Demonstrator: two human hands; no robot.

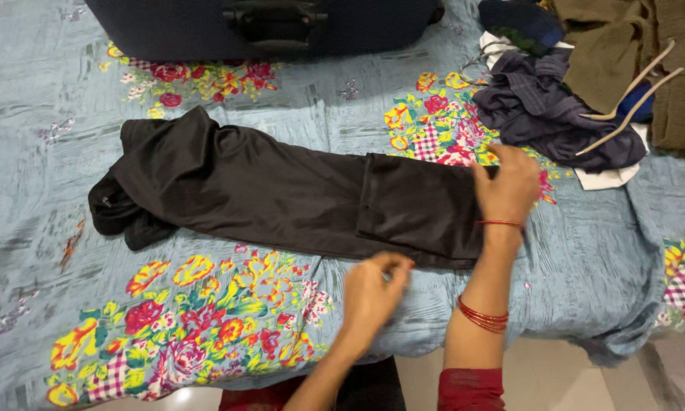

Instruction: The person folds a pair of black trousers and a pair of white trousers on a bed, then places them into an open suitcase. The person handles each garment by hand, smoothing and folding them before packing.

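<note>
Black garment (281, 194) in my view — long, smooth, dark fabric, laid flat lengthwise across floral blue bedsheet (205, 320). Right end folded back over itself, fold edge visible mid-length. Left end bunched, rumpled, unfolded. I can't tell garment type — trousers likely.

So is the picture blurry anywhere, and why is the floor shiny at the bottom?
Head view: the left hand looks a little smeared at its fingers, while the right hand and the black trousers are fairly sharp; soft, even room light with only faint shadows on the floral bedsheet; a bright white glare patch on the floor at the bottom edge.
</note>
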